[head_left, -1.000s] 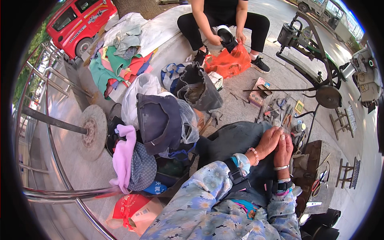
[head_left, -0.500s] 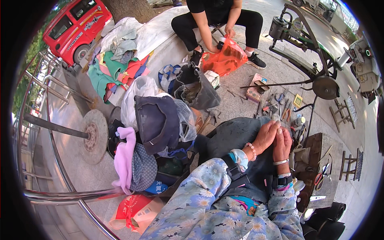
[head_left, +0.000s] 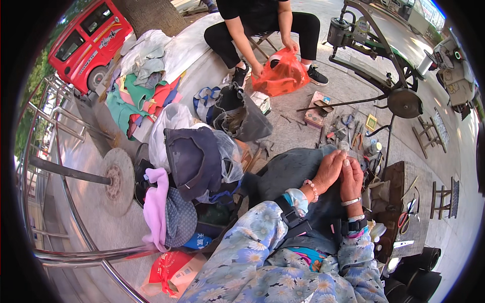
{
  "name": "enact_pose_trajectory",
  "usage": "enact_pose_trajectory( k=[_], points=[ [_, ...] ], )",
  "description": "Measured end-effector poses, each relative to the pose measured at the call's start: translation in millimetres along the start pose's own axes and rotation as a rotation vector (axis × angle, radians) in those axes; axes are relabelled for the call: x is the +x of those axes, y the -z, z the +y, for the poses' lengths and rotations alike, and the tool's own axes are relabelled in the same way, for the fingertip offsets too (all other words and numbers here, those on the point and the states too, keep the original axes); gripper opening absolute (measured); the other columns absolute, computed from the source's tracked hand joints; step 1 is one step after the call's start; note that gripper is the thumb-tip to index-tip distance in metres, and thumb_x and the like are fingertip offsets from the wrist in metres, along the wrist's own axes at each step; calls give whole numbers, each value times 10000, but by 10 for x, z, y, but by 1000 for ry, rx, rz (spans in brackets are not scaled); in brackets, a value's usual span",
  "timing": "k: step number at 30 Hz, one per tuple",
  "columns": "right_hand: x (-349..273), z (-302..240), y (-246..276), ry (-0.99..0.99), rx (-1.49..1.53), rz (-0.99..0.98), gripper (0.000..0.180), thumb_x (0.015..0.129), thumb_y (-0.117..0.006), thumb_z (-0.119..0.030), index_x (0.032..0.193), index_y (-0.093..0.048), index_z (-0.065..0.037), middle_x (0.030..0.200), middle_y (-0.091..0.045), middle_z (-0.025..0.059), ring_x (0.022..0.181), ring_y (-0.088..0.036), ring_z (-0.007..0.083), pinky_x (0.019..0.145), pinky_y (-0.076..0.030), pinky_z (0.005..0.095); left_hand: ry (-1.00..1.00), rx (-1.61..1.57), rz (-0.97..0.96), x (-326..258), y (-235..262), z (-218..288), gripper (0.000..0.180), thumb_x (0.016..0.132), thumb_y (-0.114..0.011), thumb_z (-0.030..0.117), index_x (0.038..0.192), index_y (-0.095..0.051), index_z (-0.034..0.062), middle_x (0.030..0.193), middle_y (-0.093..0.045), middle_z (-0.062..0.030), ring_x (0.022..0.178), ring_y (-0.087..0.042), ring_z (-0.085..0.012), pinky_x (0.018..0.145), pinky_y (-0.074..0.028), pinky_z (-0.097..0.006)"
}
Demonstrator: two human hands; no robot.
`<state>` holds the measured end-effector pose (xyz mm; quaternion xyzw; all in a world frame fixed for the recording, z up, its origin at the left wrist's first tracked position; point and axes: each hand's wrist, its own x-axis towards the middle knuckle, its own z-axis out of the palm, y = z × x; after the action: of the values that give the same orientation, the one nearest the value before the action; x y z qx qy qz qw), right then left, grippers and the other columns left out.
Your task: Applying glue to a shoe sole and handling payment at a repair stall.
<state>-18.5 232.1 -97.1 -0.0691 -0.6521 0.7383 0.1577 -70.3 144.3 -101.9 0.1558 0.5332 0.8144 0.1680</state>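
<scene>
My left hand (head_left: 329,170), with a beaded bracelet at the wrist, is closed with its fingertips pinched. Pressed close beside it, my right hand (head_left: 351,179) is closed too and wears a pale bangle. Between and just beyond the fingertips shows a small, roundish, pale grey thing (head_left: 343,146), too small to name. Both hands are above a dark apron-like cloth (head_left: 288,174) spread over my lap. Which fingers bear on the small thing is partly hidden.
Opposite, a seated person (head_left: 262,22) holds a red plastic bag (head_left: 283,76). Hand tools (head_left: 348,129) lie beyond my lap. A hand-cranked sewing machine (head_left: 384,65) stands at right, near a wooden box with scissors (head_left: 405,217). Bags and a dark cap-like cloth item (head_left: 192,161) are piled at left.
The person opposite has drawn a hand out of the red bag and now holds its edges with both hands. My hands stay together at the small pale thing; the view has shifted slightly.
</scene>
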Motion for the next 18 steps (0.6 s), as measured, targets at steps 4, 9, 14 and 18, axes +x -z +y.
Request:
enact_pose_trajectory(
  k=[4,9,14,18],
  points=[
    [2,-25,-41,15,-13,-9,246,910,-484,-151,1066,-556,24,933,-563,1,838,-481,58,755,-395,192,27,41,18,4,14,12,319,941,-405,295,886,-559,22,799,-555,-5,765,-487,-65,688,-407,-218],
    [-2,-55,-43,15,0,-17,251,913,-479,-152,1077,-553,23,941,-566,3,841,-485,57,756,-398,190,58,31,5,-7,9,50,320,938,-408,301,881,-560,25,792,-550,0,758,-482,-62,677,-404,-218],
    [6,-25,-32,15,-3,-32,256,915,-475,-155,1084,-549,23,955,-572,11,857,-495,62,769,-407,197,35,44,22,-2,10,39,313,936,-410,297,866,-553,28,790,-543,1,755,-477,-65,677,-403,-226],
    [9,-19,-25,15,-1,-28,258,915,-475,-157,1084,-549,23,964,-574,14,864,-497,64,775,-410,202,44,37,21,-1,11,44,311,936,-410,296,852,-547,30,783,-536,2,749,-473,-67,677,-403,-229]
  ],
)
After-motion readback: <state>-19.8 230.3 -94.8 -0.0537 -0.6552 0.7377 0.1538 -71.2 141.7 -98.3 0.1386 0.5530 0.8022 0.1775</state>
